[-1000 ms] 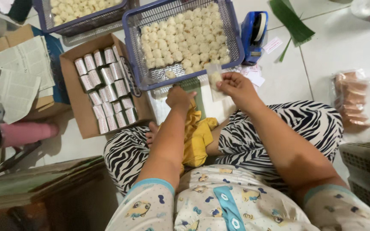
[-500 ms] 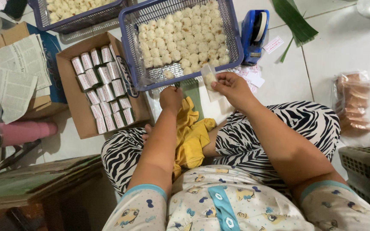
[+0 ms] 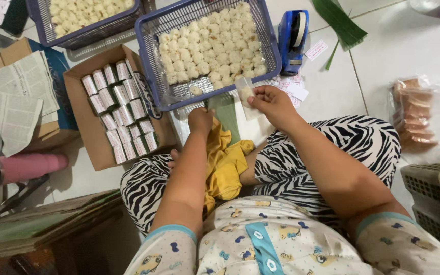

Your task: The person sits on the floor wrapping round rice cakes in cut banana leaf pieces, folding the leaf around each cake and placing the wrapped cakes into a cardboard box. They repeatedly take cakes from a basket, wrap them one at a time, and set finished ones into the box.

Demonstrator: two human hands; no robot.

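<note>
I sit on the floor with a blue wire basket (image 3: 268,38) of small pale round cakes in front of me. My right hand (image 3: 273,104) holds a small clear plastic packet (image 3: 245,94) with cakes in it, just below the basket's near edge. My left hand (image 3: 200,120) is closed low over a green leaf strip (image 3: 226,113) beside a yellow cloth (image 3: 226,165) in my lap; what its fingers pinch is hidden.
A cardboard box (image 3: 80,125) of several wrapped packets stands at the left. A second blue basket (image 3: 85,31) of cakes sits far left. A blue tape dispenser (image 3: 292,38), green leaves (image 3: 339,20), a bag of brown cakes (image 3: 414,114), a pink flask (image 3: 24,168) and newspapers lie around.
My right hand with the packet has drawn slightly back from the basket edge. My left hand has dropped a little toward my lap.
</note>
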